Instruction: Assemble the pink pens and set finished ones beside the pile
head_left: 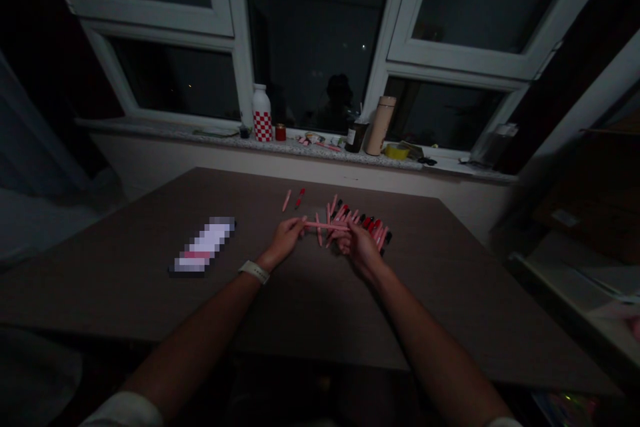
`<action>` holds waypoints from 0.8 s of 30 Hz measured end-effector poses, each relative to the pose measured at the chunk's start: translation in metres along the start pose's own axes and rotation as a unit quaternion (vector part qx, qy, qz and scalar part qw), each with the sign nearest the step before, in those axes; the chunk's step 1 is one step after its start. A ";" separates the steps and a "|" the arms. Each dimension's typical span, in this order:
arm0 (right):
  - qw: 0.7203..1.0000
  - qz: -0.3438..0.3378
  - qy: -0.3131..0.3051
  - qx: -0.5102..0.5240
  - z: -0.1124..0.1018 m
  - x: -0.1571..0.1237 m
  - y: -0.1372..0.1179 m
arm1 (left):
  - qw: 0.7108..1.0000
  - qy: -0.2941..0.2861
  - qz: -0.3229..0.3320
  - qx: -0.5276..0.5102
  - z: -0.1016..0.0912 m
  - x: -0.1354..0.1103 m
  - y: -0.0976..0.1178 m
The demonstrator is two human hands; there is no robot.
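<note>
A slim pink pen (pixel 326 227) is stretched level between my two hands above the table. My left hand (pixel 289 236), with a pale watch band at the wrist, pinches its left end. The fingers of my right hand (pixel 361 245) close on the other end. Behind and beside my right hand lies a loose pile of pens (pixel 345 213), pink with some red and black ones; my hand hides part of it. Apart from the pile, a pink pen (pixel 287 200) and a red pen (pixel 300 197) lie side by side farther back.
A phone-like device (pixel 204 248) with a blurred screen lies left on the brown table (pixel 240 200). Along the windowsill (pixel 200 135) stand a checkered bottle (pixel 261 113), a small red jar (pixel 281 132), a dark cup (pixel 356 136), a tan thermos (pixel 381 125) and a yellow item (pixel 397 151).
</note>
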State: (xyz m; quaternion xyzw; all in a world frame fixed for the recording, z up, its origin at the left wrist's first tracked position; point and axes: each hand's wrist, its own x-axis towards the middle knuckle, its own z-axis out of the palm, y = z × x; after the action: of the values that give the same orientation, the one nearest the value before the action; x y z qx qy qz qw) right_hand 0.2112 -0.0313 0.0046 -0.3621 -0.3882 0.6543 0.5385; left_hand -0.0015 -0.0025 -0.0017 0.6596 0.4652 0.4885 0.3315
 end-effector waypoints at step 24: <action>0.986 0.004 0.047 0.157 -0.008 0.004 -0.002 | 0.964 -0.180 0.148 0.130 0.005 -0.008 0.000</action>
State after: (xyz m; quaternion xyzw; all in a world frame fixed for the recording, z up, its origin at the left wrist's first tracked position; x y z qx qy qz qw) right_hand 0.2186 -0.0257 0.0030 -0.3051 -0.2533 0.6917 0.6036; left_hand 0.0021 -0.0093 -0.0061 0.8356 0.3547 0.3404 0.2451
